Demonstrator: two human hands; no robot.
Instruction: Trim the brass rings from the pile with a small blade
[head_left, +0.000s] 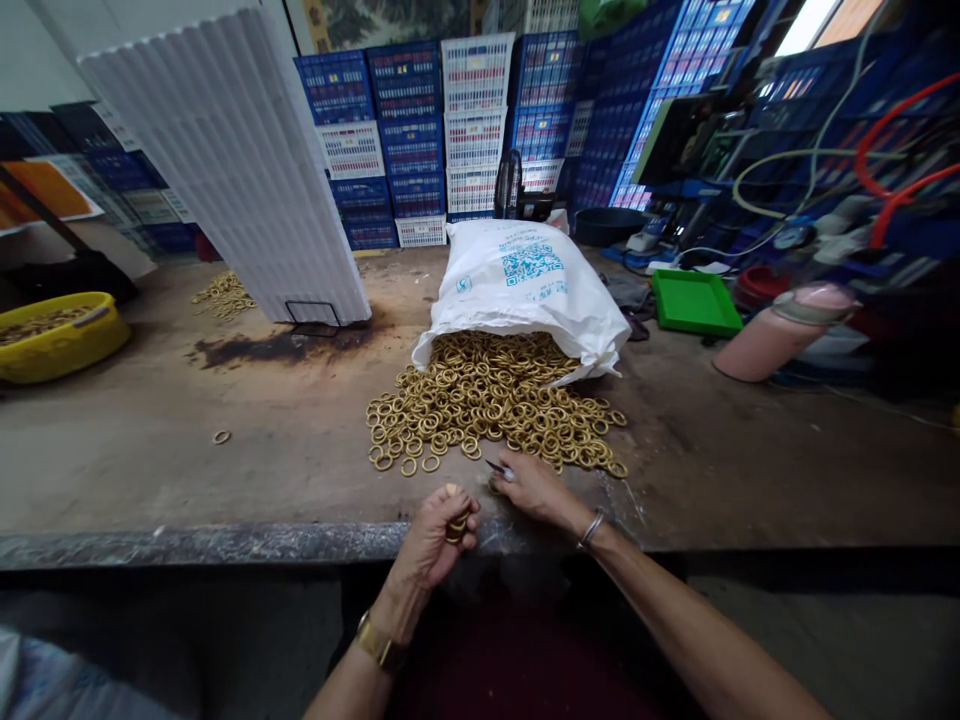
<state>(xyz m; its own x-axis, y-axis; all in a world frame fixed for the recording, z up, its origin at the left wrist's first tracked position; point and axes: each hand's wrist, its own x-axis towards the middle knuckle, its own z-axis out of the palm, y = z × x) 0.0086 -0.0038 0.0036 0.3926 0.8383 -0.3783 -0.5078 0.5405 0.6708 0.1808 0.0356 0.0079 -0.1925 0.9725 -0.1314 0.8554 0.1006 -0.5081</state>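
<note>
My left hand [439,530] is closed around several brass-coloured rings [457,527] just over the table's front edge. To its right, my right hand [536,487] grips a small knife [501,470] whose dark pointed blade points left. That hand rests low, at the near edge of a wide heap of brass-coloured rings [487,405]. The heap spills out of the mouth of a white woven sack [480,290] with blue print, which lies on its side. One loose ring [221,437] lies apart on the left of the table.
A corrugated white panel [247,170] stands in a wire holder at the left. Farther left sits a yellow basin [67,340] of small parts. A green tray [695,302] and a pink bottle [780,335] stand at the right. Stacked crates [409,145] line the back.
</note>
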